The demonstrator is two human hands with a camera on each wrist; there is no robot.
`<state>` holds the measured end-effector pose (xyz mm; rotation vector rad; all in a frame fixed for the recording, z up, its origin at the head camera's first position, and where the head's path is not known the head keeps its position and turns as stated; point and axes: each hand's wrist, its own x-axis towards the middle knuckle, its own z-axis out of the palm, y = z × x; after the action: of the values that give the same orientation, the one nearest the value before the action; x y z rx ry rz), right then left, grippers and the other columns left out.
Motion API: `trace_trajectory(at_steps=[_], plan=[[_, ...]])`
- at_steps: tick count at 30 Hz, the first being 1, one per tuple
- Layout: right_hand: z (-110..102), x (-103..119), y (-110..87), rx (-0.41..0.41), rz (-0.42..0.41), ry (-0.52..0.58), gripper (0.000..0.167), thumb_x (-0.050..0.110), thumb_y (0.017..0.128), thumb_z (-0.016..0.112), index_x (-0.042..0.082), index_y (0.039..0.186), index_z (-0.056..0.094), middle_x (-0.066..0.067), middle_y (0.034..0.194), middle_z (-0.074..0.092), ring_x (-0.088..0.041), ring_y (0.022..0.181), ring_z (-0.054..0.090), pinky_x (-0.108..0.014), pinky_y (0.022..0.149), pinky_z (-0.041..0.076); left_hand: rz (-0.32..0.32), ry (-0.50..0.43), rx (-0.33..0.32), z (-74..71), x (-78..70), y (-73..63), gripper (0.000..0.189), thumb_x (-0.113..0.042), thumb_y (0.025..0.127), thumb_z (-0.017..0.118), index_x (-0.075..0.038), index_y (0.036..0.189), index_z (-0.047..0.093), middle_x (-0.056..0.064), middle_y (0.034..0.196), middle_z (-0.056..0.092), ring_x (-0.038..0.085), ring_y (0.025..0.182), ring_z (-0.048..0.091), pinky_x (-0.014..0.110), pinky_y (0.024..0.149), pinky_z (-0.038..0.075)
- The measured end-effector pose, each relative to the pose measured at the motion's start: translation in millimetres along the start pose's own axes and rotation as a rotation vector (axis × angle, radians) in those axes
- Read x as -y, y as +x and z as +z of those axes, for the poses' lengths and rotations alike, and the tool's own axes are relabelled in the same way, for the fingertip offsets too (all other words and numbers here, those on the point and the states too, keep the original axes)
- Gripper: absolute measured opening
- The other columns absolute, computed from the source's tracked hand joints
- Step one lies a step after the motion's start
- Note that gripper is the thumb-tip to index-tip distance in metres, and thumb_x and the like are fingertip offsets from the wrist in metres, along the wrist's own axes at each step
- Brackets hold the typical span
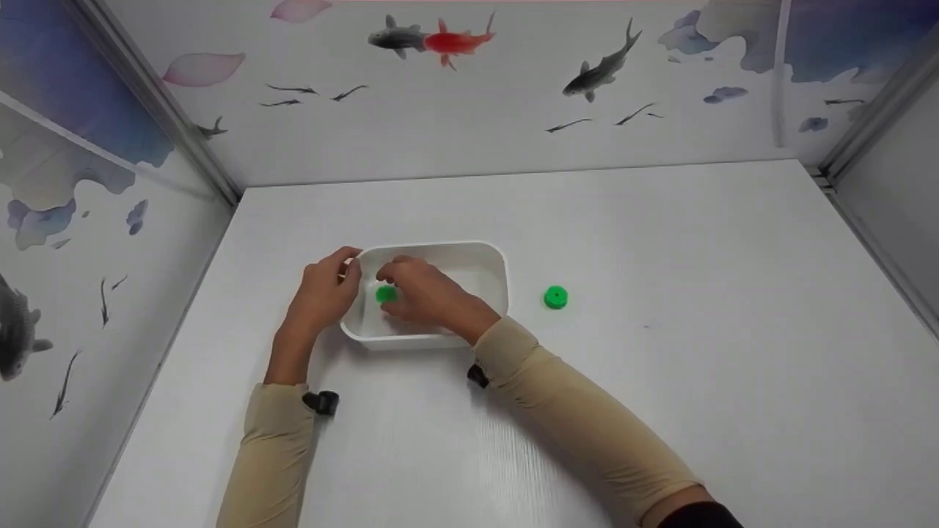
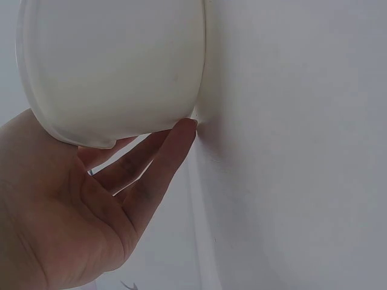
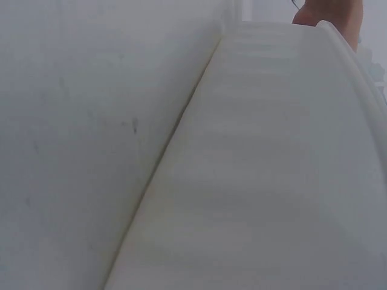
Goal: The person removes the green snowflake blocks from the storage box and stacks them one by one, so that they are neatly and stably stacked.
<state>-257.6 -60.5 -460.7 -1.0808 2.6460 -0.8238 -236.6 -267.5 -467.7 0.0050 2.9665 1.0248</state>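
Observation:
A white rectangular plastic tub stands on the white table. My left hand holds its left end; in the left wrist view the fingers lie along the outer wall down to the base, with the thumb hidden. My right hand reaches inside the tub, fingers and thumb spread to either side of a small green round piece on the tub's floor. A second green disc, thick, with a notched edge and a dark spot at its centre, lies on the table right of the tub.
The white tabletop runs on around the tub. A back panel with painted fish closes off the far side, and side panels stand left and right. The tub's long outer wall fills most of the right wrist view.

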Motion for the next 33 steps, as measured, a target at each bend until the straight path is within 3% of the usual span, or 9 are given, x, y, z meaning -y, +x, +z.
trace_trajectory(at_steps=[7, 13, 29, 33], plan=[[5.2, 0.8, 2.9, 0.019, 0.046, -0.085, 0.049, 0.023, 0.099, 0.081, 0.003, 0.142, 0.067, -0.012, 0.134, 0.067, -0.022, 0.12, 0.063, -0.033, 0.108, 0.055, 0.0, 0.001, 0.001, 1.3, -1.4, -0.3, 0.041, -0.031, 0.116, 0.044, -0.013, 0.148, 0.062, 0.017, 0.127, 0.075, 0.032, 0.11, 0.073, 0.051, 0.096, 0.06], [7.0, -1.1, 0.0, 0.081, 0.064, -0.148, 0.042, 0.027, 0.099, 0.078, 0.006, 0.135, 0.072, -0.011, 0.126, 0.063, -0.023, 0.111, 0.054, -0.036, 0.098, 0.052, -0.002, -0.003, -0.005, 2.0, -1.4, 0.0, 0.04, -0.03, 0.116, 0.044, -0.014, 0.148, 0.062, 0.016, 0.125, 0.075, 0.031, 0.108, 0.073, 0.05, 0.094, 0.061], [9.9, 0.0, 2.8, 0.016, 0.064, -0.104, 0.03, 0.023, 0.096, 0.083, 0.008, 0.122, 0.08, -0.008, 0.116, 0.072, -0.019, 0.104, 0.061, -0.035, 0.1, 0.057, -0.02, 0.0, 0.0, 0.4, -1.1, -0.4, 0.042, -0.031, 0.116, 0.043, -0.014, 0.15, 0.061, 0.016, 0.127, 0.075, 0.032, 0.111, 0.073, 0.051, 0.097, 0.06], [10.5, 0.0, 2.9, 0.025, 0.073, -0.087, 0.034, 0.026, 0.096, 0.083, 0.007, 0.125, 0.079, -0.008, 0.118, 0.072, -0.019, 0.104, 0.06, -0.035, 0.099, 0.057, -0.019, -0.001, 0.001, 0.2, -0.5, -0.1, 0.042, -0.031, 0.116, 0.043, -0.014, 0.149, 0.061, 0.017, 0.129, 0.075, 0.033, 0.113, 0.074, 0.052, 0.099, 0.06]])
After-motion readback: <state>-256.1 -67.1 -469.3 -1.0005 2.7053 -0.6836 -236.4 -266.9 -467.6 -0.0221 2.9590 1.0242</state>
